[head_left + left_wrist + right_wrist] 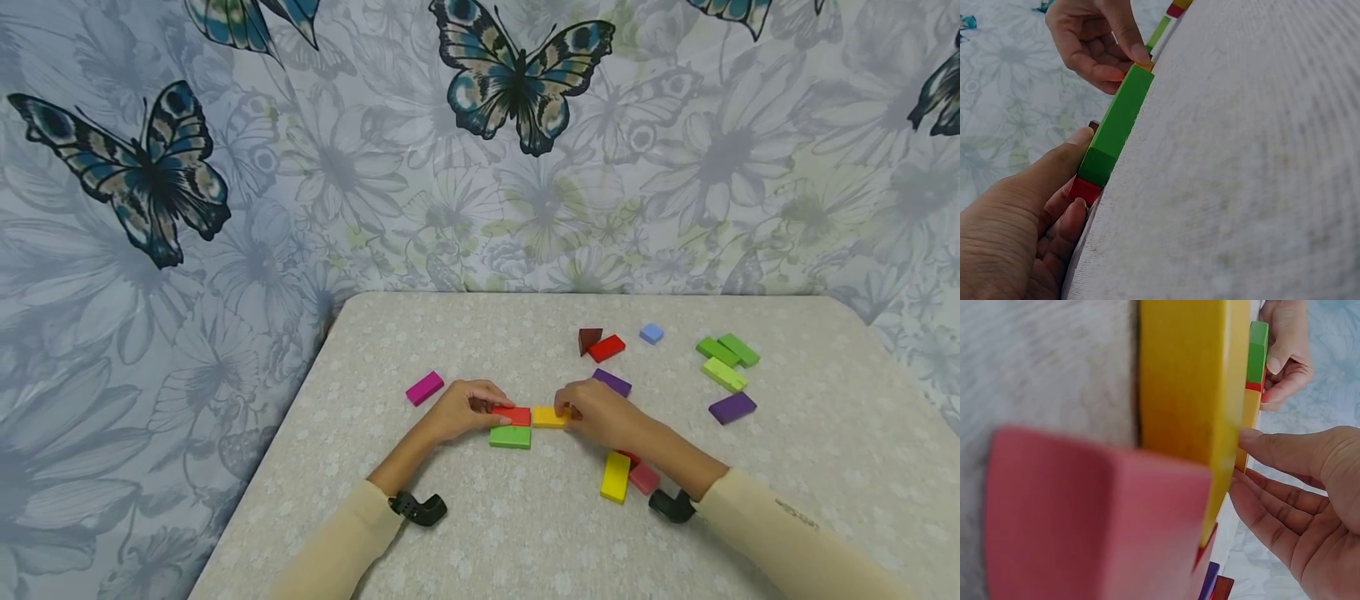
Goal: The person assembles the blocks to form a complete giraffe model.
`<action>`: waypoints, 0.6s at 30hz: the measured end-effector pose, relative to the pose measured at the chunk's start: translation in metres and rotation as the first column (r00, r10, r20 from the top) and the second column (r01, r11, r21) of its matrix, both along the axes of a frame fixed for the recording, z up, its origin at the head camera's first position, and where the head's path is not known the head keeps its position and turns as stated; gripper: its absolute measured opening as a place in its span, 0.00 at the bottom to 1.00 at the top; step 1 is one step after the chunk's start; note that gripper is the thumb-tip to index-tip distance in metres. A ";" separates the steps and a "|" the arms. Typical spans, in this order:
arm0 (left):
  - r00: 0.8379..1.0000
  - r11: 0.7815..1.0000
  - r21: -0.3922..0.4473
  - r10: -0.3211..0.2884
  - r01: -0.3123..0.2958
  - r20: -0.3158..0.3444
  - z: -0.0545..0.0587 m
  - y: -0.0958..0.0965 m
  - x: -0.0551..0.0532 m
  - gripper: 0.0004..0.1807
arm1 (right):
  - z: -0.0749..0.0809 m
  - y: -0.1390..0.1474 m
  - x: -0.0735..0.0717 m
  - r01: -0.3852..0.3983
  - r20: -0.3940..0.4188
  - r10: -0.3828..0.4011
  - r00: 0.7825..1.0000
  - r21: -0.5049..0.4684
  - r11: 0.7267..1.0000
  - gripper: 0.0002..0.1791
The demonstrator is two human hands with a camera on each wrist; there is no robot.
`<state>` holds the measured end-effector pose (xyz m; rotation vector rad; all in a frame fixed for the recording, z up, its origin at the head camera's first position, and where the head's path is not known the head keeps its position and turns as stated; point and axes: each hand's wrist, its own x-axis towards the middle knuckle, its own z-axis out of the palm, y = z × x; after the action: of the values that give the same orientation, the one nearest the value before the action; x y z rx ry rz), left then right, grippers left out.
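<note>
My left hand (pixel 467 408) pinches the left end of a red block (pixel 513 414) between thumb and fingers. Directly in front of that block lies a green block (pixel 510 437), long side against it. My right hand (pixel 600 408) pinches the right end of an orange-yellow block (pixel 549 417), whose left end is right at the red block's right end. In the left wrist view the green block (pixel 1116 125) hides most of the red block (pixel 1085 190). The right wrist view has the right thumb (pixel 1272 449) on the orange-yellow block (pixel 1249 419).
Near my right forearm lie a yellow block (pixel 615 477) and a pink block (pixel 644 478). A magenta block (pixel 424 388) lies left. Behind the right hand are purple (pixel 612 382), red (pixel 607 348), brown (pixel 589 340) and blue (pixel 652 333) blocks; several green blocks (pixel 724 374) lie far right.
</note>
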<state>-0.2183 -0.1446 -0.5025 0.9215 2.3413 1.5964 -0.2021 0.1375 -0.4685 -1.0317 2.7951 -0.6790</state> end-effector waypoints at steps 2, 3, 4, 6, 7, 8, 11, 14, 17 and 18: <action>1.000 1.000 0.002 -0.001 0.001 -0.001 0.001 0.000 0.001 0.14 | 0.000 -0.001 0.001 -0.011 -0.006 0.011 1.000 -0.003 1.000 0.10; 1.000 1.000 0.002 -0.002 0.002 0.001 0.002 0.000 0.002 0.14 | 0.000 -0.001 0.001 -0.015 -0.006 0.015 1.000 -0.006 1.000 0.10; 1.000 1.000 0.003 -0.004 0.004 0.004 0.002 0.000 0.002 0.14 | 0.001 -0.002 0.001 -0.015 -0.004 0.015 1.000 -0.007 1.000 0.10; 1.000 1.000 0.000 -0.004 0.004 0.010 0.002 0.000 0.002 0.14 | 0.001 -0.002 0.001 -0.019 -0.002 0.019 1.000 -0.008 1.000 0.10; 1.000 1.000 -0.002 -0.004 0.004 0.012 0.003 -0.001 0.002 0.14 | 0.000 -0.002 0.001 -0.023 -0.004 0.023 1.000 -0.009 1.000 0.11; 1.000 1.000 -0.004 -0.003 0.003 0.013 0.003 -0.001 0.003 0.15 | 0.001 -0.002 0.001 -0.023 0.000 0.023 1.000 -0.010 1.000 0.11; 1.000 1.000 -0.007 -0.002 0.002 0.008 0.003 -0.001 0.003 0.15 | 0.000 -0.003 0.001 -0.029 0.004 0.029 1.000 -0.010 1.000 0.11; 1.000 1.000 -0.004 -0.006 0.006 0.007 0.002 -0.002 0.002 0.14 | 0.001 -0.003 0.001 -0.031 0.010 0.031 0.999 -0.008 1.000 0.11; 1.000 1.000 -0.015 -0.004 0.004 0.008 -0.009 -0.003 -0.005 0.15 | 0.000 -0.002 0.001 -0.034 0.012 0.034 0.999 -0.007 0.999 0.11; 1.000 1.000 -0.020 -0.001 0.001 0.008 -0.013 -0.004 -0.007 0.15 | 0.000 -0.002 0.001 -0.033 0.011 0.033 0.999 -0.007 0.999 0.11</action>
<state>-0.2255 -0.1484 -0.5160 0.9102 2.3472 1.5706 -0.2013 0.1352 -0.4683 -1.0694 2.7619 -0.6881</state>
